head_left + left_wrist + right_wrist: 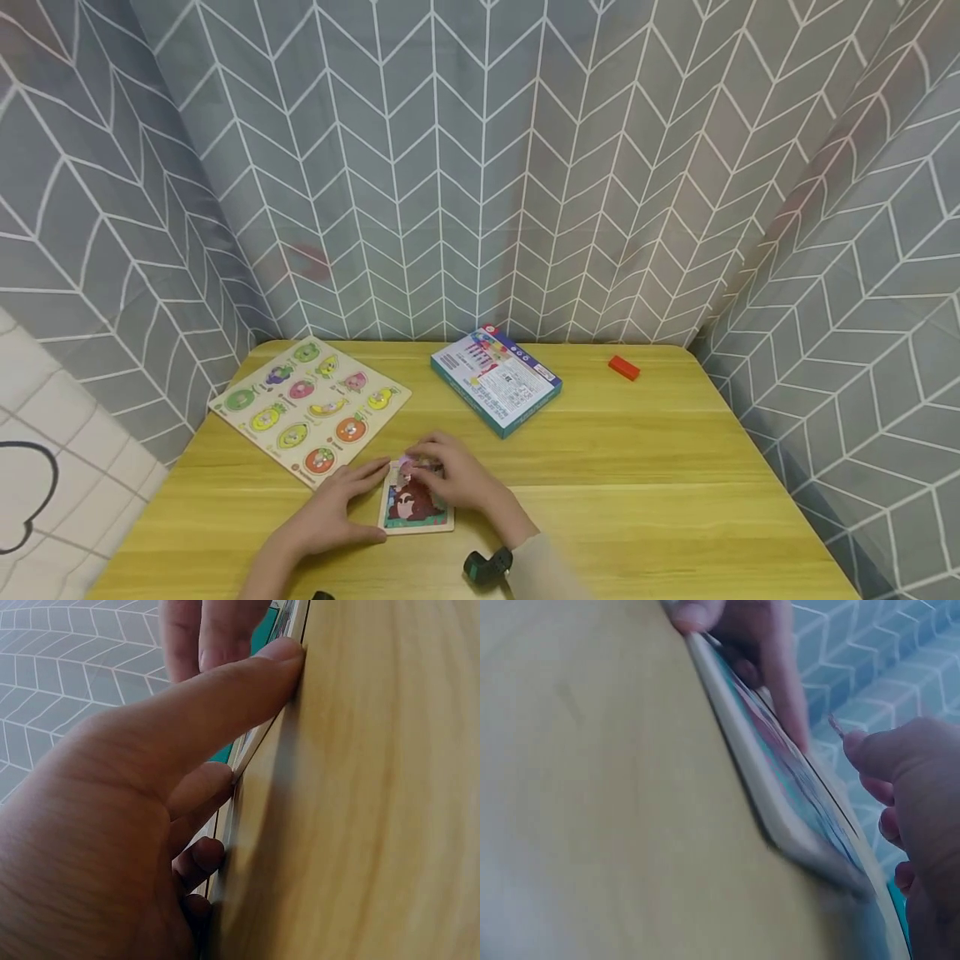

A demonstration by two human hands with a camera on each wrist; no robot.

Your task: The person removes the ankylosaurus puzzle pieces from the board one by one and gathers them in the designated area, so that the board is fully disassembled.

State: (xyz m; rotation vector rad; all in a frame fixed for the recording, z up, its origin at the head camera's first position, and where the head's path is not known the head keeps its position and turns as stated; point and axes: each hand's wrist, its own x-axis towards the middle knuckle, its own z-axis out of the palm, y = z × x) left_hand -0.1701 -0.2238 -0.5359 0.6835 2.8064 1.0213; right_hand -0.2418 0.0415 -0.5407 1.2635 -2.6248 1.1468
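A small wooden picture puzzle (pixel 417 527) with a brown animal on it lies on the table. My left hand (pixel 333 510) rests along its left side. The thumb touches the near left corner, and the fingers reach toward the far left one. Over the puzzle's upper part, my right hand (pixel 457 477) pinches a thin puzzle piece (pixel 835 724) between thumb and finger. In the right wrist view that piece stands edge-on, raised off the board, so its picture is hidden. My right fingers cover part of the puzzle's upper right in the head view.
A large fruit puzzle board (pixel 337 379) lies at the left, close to my left hand. Behind the small puzzle is a flat printed box (pixel 498 379). A red block (pixel 624 367) sits at the far right of the wooden table (pixel 637 467). Patterned curtains (pixel 480 167) surround it.
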